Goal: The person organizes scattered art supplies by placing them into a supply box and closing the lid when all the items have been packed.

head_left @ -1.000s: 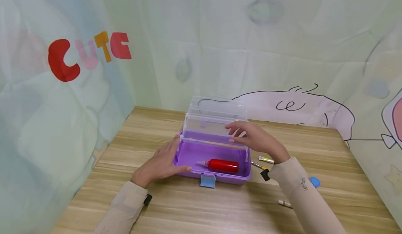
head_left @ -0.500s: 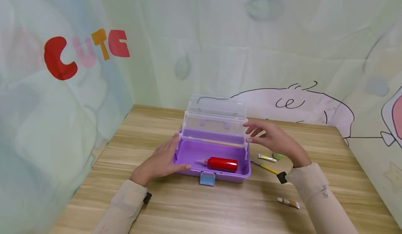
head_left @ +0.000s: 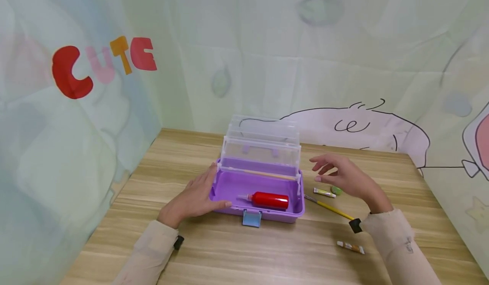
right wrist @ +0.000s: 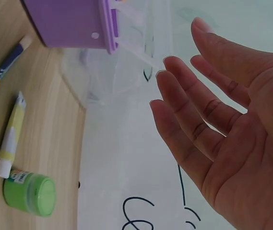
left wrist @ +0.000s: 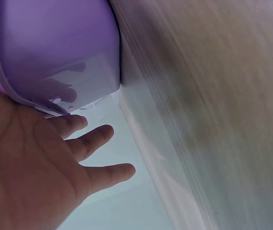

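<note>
A purple storage box with a blue latch stands on the table, its clear lid raised at the back. Inside lies a red squeeze bottle with a pale nozzle. Along the clear upper tray runs a thin wooden stick. My left hand rests against the box's left side, thumb over the front rim and fingers spread. My right hand hovers right of the box with relaxed fingers and holds nothing. In the right wrist view, a gap separates its fingertips from the box.
Right of the box lie a yellow-handled paintbrush, a yellow paint tube and a green paint jar. Closer to me is a brown paint tube. A printed cloth wall borders the table behind the box.
My right hand has moved right, away from the clear tray, uncovering the green jar and more of the paintbrush. The left hand stays on the box. A blue round thing is now hidden.
</note>
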{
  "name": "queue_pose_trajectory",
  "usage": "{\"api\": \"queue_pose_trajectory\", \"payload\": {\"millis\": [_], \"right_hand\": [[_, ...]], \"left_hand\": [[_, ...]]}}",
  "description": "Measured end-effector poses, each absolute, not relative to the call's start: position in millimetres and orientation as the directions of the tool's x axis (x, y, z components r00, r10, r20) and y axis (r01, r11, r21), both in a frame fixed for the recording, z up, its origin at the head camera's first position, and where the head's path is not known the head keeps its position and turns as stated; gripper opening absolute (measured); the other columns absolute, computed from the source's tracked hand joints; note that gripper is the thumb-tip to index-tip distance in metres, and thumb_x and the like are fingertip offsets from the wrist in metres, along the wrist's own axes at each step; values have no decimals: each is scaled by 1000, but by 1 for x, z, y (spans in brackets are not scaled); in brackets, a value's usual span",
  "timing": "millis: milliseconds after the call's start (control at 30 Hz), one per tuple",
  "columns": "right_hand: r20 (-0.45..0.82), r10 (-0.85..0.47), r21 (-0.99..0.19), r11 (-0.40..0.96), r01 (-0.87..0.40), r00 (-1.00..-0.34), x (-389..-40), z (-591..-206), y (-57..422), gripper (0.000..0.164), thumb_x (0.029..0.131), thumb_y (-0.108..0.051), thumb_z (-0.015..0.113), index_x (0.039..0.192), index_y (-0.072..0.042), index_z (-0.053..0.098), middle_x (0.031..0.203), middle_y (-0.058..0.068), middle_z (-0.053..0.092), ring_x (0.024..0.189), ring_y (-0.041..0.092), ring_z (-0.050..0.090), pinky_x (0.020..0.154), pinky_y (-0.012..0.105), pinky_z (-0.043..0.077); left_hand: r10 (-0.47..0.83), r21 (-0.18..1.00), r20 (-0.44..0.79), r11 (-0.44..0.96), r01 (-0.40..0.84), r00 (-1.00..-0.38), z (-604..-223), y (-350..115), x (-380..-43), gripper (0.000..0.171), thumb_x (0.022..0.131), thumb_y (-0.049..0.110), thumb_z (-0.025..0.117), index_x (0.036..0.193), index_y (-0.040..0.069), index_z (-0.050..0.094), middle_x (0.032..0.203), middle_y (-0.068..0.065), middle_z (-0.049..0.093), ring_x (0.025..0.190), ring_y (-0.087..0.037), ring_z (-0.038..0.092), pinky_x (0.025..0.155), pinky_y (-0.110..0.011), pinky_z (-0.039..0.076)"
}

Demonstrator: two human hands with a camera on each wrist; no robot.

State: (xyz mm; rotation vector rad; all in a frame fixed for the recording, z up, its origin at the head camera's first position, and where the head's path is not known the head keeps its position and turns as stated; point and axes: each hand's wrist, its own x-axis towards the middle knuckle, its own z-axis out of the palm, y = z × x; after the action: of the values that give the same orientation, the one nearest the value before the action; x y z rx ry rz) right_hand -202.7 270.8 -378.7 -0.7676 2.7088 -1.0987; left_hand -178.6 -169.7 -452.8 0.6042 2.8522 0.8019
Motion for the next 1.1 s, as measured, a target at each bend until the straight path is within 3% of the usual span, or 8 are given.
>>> {"api": "queue_pose_trajectory", "payload": {"millis": [233, 633, 900, 1100], "right_hand": [[49, -491, -692, 612, -384, -870, -199, -391, 279, 44, 92, -9, 75, 134, -8, 62, 111, 4, 70, 102, 22, 69, 85, 29, 58], [20, -463, -718, 610, -336, -886, -192, -414, 289, 40, 92, -14, 76, 130, -8, 65, 110, 14, 69, 101, 24, 68, 78, 28, 58], [-26, -454, -704, 641, -307, -890, -191, -429, 290, 40, 91, -19, 77, 127, -5, 67, 108, 8, 71, 99, 20, 66, 85, 31, 56], [-13, -480, -686, 642, -342, -877, -190, -443, 288, 33, 91, -11, 76, 122, -3, 69, 105, 7, 72, 94, 15, 67, 85, 33, 56]], "left_hand": [[412, 527, -3, 775, 349, -911, -452, -170, -178, 123, 82, 71, 68, 164, 7, 1, 170, -14, 9, 153, -42, 19, 113, -73, 22], [412, 535, -6, 771, 345, -911, -451, -169, -177, 121, 84, 68, 69, 164, 9, 1, 171, -13, 8, 154, -42, 18, 113, -75, 21], [411, 522, -10, 780, 345, -912, -454, -171, -179, 122, 83, 72, 66, 164, 9, -1, 171, -14, 7, 154, -42, 18, 113, -74, 21], [410, 523, -18, 781, 341, -912, -454, -171, -178, 121, 84, 70, 67, 164, 9, 0, 171, -14, 7, 154, -42, 17, 114, -74, 20]]}}
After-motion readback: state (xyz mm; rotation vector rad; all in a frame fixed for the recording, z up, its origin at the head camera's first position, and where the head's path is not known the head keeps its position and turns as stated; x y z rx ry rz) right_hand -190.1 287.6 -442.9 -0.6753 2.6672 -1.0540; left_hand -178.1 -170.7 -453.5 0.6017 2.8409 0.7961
